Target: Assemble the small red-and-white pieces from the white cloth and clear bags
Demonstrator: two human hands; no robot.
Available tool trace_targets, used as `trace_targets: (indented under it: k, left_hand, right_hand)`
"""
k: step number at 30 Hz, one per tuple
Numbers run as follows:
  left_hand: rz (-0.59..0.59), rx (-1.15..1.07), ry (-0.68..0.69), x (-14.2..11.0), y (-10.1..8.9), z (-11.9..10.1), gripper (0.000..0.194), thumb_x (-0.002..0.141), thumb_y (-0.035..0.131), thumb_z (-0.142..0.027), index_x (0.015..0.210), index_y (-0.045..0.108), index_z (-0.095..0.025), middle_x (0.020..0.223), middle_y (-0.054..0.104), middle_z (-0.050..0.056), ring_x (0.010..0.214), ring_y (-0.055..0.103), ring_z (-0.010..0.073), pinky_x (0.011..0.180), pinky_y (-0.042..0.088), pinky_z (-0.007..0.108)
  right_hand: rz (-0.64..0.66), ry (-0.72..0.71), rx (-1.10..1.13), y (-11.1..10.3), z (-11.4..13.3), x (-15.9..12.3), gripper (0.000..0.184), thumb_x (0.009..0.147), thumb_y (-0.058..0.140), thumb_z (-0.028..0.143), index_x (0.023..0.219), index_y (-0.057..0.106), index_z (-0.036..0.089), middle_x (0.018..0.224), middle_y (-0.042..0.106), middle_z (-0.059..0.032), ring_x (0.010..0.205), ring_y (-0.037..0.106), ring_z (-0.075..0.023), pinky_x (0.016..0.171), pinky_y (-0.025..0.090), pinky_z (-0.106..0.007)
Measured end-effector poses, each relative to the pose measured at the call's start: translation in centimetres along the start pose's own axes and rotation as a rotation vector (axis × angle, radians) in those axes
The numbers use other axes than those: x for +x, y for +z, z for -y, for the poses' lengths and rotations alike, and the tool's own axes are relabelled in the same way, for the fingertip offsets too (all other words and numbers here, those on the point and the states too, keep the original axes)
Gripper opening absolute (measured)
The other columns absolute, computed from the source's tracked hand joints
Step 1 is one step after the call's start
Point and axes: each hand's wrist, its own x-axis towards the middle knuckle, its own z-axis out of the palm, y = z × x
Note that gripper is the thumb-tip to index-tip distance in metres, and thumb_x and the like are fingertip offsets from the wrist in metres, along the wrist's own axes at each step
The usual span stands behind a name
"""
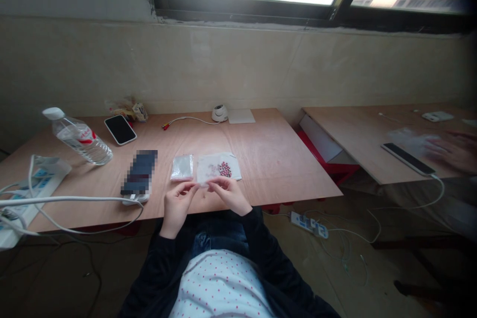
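My left hand [178, 202] and my right hand [230, 194] meet at the near edge of the wooden table [268, 159], fingers pinched together on a small clear plastic bag [203, 185]. Just beyond them lies a white sheet or bag with a cluster of small red beads [224, 168]. A stack of small clear bags [182, 166] lies to its left. What, if anything, is inside the pinched bag is too small to see.
A phone [138, 173] lies left of the bags, another phone [119, 129] and a water bottle [79, 137] further left, a power strip with cables [26, 194] at the left edge. Another person's hand [452, 149] works at the neighbouring table [357, 134]. A floor power strip [309, 222] lies below.
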Motion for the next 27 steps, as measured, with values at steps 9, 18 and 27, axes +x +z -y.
trace_targets:
  k: [9, 18, 27]
  left_hand:
    - [-0.285, 0.079, -0.004, 3.9, -2.1, 2.2, 0.034, 0.076, 0.056, -0.036, 0.097, 0.066, -0.011, 0.094, 0.068, 0.012, 0.083, 0.064, 0.0209, 0.074, 0.050, 0.029]
    - [-0.059, 0.548, 0.157, 2.7, -2.7, 2.7, 0.025, 0.081, 0.048, -0.026, 0.101, 0.059, -0.017, 0.096, 0.064, 0.009, 0.087, 0.060, 0.0214, 0.079, 0.046, 0.033]
    - [0.411, 0.795, 0.230, -5.3, 1.0, -1.2, 0.019, 0.086, 0.036, -0.020, 0.086, 0.055, -0.018, 0.084, 0.064, 0.006, 0.077, 0.059, 0.0200, 0.071, 0.040, 0.031]
  right_hand:
    - [-0.066, 0.100, -0.131, 4.4, -1.7, 6.6, 0.013, 0.080, 0.050, 0.025, 0.090, 0.044, 0.019, 0.067, 0.064, 0.0021, 0.044, 0.054, -0.0084, 0.046, 0.042, -0.020]
    - [-0.019, 0.157, -1.000, 7.1, -0.7, 5.5, 0.016, 0.082, 0.047, 0.033, 0.089, 0.050, 0.019, 0.079, 0.065, -0.0043, 0.077, 0.061, -0.0195, 0.064, 0.041, -0.027]
    - [0.176, 0.163, -1.241, 3.4, -0.8, -6.8, 0.020, 0.084, 0.042, 0.031, 0.095, 0.057, 0.022, 0.080, 0.068, -0.0044, 0.071, 0.063, -0.0200, 0.055, 0.034, -0.025]
